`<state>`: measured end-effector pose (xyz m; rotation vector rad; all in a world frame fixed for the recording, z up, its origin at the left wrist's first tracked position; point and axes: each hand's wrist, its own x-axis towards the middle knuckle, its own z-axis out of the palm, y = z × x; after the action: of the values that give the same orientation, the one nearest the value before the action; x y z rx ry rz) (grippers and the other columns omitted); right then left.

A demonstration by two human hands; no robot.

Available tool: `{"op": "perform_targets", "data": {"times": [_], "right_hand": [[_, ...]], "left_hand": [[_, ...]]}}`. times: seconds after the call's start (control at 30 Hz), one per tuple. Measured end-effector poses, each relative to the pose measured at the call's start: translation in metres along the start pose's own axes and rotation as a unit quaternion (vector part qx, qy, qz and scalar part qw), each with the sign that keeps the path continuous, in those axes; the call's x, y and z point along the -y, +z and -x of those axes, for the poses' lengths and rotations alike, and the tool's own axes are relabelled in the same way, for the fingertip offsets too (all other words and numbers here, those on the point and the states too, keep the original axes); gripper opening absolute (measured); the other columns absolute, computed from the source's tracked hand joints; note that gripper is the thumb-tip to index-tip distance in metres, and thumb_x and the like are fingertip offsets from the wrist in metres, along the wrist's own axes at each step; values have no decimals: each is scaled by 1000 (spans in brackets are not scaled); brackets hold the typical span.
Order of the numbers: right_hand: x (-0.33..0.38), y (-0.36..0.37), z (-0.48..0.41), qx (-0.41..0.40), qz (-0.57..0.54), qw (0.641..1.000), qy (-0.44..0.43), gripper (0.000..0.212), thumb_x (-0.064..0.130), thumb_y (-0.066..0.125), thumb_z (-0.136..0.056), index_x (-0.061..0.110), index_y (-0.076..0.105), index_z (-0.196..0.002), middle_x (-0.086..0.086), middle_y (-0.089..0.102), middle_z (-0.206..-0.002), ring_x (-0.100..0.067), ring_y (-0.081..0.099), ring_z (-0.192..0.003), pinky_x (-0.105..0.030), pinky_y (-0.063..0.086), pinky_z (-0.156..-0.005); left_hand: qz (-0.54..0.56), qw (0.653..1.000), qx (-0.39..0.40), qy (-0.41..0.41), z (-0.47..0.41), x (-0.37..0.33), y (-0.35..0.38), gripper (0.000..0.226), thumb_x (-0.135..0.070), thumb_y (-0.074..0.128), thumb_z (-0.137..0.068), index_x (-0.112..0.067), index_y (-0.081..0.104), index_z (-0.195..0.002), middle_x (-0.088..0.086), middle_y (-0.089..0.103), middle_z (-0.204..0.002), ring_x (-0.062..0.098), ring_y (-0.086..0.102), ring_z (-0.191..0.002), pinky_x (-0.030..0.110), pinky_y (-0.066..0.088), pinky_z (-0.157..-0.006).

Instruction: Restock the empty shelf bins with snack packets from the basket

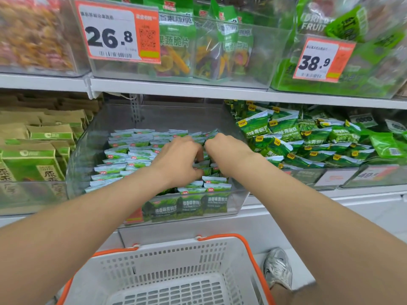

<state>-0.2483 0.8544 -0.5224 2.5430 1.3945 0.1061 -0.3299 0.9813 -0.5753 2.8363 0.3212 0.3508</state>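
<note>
Head view, facing store shelving.

Centre: clear bin point(88, 150) on the middle shelf, holding snack packets point(136, 155), green with white top edges. They stand in tight rows from the front wall to about mid-depth. Three front packets press flat against the front wall, labels facing out.

Both bare forearms reach in from 7 and 5 o'clock and meet over the right half of the bin.

Left hand point(178, 159): palm down, fingers point(198, 151) curled, thumb below them, pinching among the snack packets at the gap between the two hands.

Right hand point(226, 153): just beside the left, almost touching it, back of hand toward the camera. Its fingers dip down among the packets and are hidden. Cannot tell whether they grip anything.

6 o'clock: white slotted basket point(167, 258) with an orange rim, sitting below the bin front.

5 o'clock: silver shoe point(278, 267) on the floor, just beside the basket's right rim.

3 o'clock: neighbouring bin heaped loosely with brighter green bags point(286, 133).

9 o'clock: green and brown cartons point(28, 159), stacked.

11 o'clock: price tag point(110, 38) reading 26.8, on an upper bin of vegetable crisp bags point(176, 47).

2 o'clock: second tag point(315, 60) reading 38.9.
</note>
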Motion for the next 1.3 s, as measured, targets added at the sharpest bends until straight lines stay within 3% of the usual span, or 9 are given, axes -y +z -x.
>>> {"op": "perform_targets", "data": {"times": [0.13, 0.43, 0.5, 0.57, 0.63, 0.73, 0.87, 1.2, 1.3], "right_hand": [[2, -4, 4, -18, -28, 999, 23, 29, -7, 64, -90, 13, 46, -101, -9, 37, -98, -32, 54, -102, -38, 41, -74], [3, 8, 3, 19, -36, 999, 29, 39, -1, 67, -94, 5, 54, -129, -18, 51, -127, -40, 59, -118, -37, 40, -76], [0, 6, 1, 24, -48, 998, 26, 27, -1, 62, -96, 5, 54, -121, -18, 52, -122, -36, 59, -106, -35, 39, -75], [-2, 7, -4, 6, -77, 997, 23, 9, 3, 57, -98, 7, 49, -100, -15, 53, -109, -33, 54, -99, -35, 38, -73], [-2, 17, -12, -3, -125, 992, 16, 20, 16, 50, -103, -1, 52, -115, -21, 52, -124, -36, 50, -123, -37, 41, -87], [7, 48, -29, 59, -178, 981, 37, 78, 52, 27, -109, -1, 5, -163, -19, -4, -171, -37, -4, -158, -49, 6, -127], [12, 65, -46, 96, -185, 977, 38, 79, 63, 12, -106, 15, -11, -165, -6, -28, -169, -27, -25, -156, -48, -12, -127], [17, 51, -59, 195, -190, 960, 66, 79, 60, 18, -106, 15, -10, -165, -4, -22, -171, -30, -18, -158, -53, -1, -128], [16, 32, -60, 143, -201, 967, 68, 55, 38, 34, -107, 2, 39, -148, -24, 38, -153, -40, 36, -146, -45, 40, -105]], "left_hand": [[-45, 998, 44, 16, 0, 9, 0, 40, -51, 68, -94, -26, 71, -124, -4, 64, -127, 26, 52, -125, 47, 42, -103], [30, 998, 42, 19, -5, 12, 1, 22, -50, 65, -95, -37, 75, -110, -10, 72, -119, 25, 59, -121, 51, 43, -108], [-25, 999, 41, 7, -5, 13, -2, 45, -56, 50, -100, -31, 61, -136, 0, 56, -148, 34, 42, -142, 56, 31, -118], [-109, 991, 67, -46, -2, 21, -5, 71, -66, 30, -103, -26, 28, -162, 5, 13, -174, 37, 4, -160, 61, 7, -126], [-134, 979, 117, -98, 1, 34, -6, 85, -75, 12, -100, -26, 0, -167, 1, -15, -175, 35, -18, -159, 61, -9, -125], [-110, 968, 184, -128, 3, 52, -3, 83, -77, 4, -97, -34, -20, -163, -8, -26, -171, 32, -23, -158, 60, -14, -125], [-119, 968, 192, -108, -1, 54, 3, 66, -62, 5, -106, -40, -15, -164, -11, -27, -170, 30, -26, -158, 62, -16, -124], [-130, 967, 198, -92, -6, 57, 2, 61, -58, 7, -108, -42, -11, -164, -13, -25, -170, 29, -17, -160, 61, -14, -125], [-66, 980, 154, -104, -4, 63, -10, 61, -56, 12, -110, -40, -7, -166, -6, -22, -172, 30, -21, -159, 55, -13, -127]]}}
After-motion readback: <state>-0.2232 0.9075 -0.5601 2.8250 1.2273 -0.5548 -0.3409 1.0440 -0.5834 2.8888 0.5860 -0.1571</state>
